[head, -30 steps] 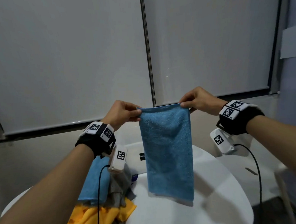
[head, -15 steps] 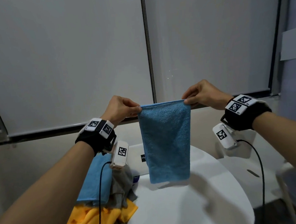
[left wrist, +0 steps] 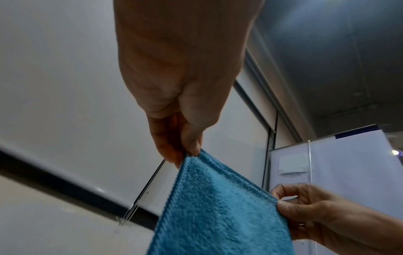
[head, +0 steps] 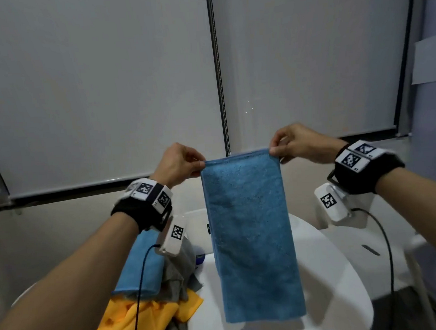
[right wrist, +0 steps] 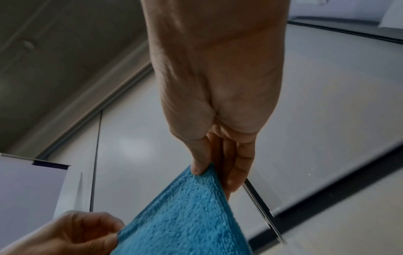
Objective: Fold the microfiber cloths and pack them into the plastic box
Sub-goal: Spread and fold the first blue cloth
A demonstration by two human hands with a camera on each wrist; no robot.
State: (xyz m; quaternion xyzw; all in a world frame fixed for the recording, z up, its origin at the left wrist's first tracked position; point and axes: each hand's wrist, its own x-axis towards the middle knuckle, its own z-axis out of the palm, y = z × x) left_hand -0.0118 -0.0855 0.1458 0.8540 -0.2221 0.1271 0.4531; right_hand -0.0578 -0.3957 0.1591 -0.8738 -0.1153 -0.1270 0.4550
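A blue microfiber cloth point(head: 252, 241) hangs in the air as a long doubled strip above the white round table point(head: 329, 285). My left hand point(head: 183, 164) pinches its top left corner point(left wrist: 191, 158) between thumb and fingers. My right hand point(head: 295, 144) pinches the top right corner point(right wrist: 207, 170). The top edge is stretched flat between both hands. The cloth's lower edge hangs just over the tabletop. Behind the cloth, a white box point(head: 195, 225) stands at the table's far side, mostly hidden.
A pile of cloths lies on the table's left: a light blue one point(head: 139, 266), a grey one point(head: 178, 277) and a yellow one point(head: 144, 319). White roller blinds point(head: 92, 96) fill the wall behind. A white chair point(head: 364, 245) stands to the right.
Both hands raised the cloth slightly half a second ago, its lower end swinging up and away. Now the cloth hangs straight down again at full length.
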